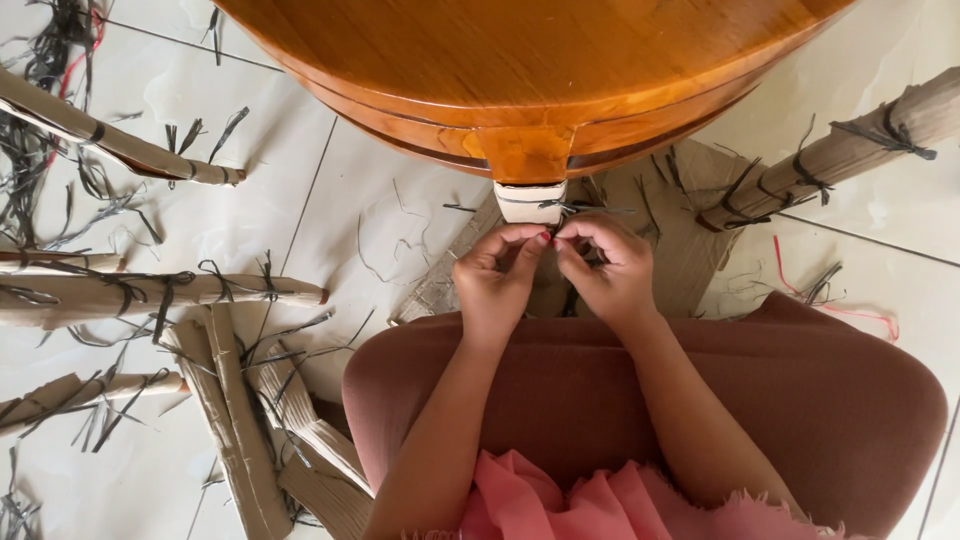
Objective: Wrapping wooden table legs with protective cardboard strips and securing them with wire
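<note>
Two hands (555, 270) pinch thin dark string (575, 209).

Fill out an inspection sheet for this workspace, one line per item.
Surface: pale tiled floor, strewn with offcuts.
Job's things: wooden table leg wrapped in cardboard, tied with dark strapping.
Clutter: rolled cardboard bundles at left, another bundle at right, loose dark strips, flat cardboard sheet.
Grips: left hand and right hand are pinched together just below the wrapped leg; what they pinch is too small to tell.
Cables: nothing seen; a red string lies at right.
Surroundings: round wooden table above, brown garment over the lap.
</note>
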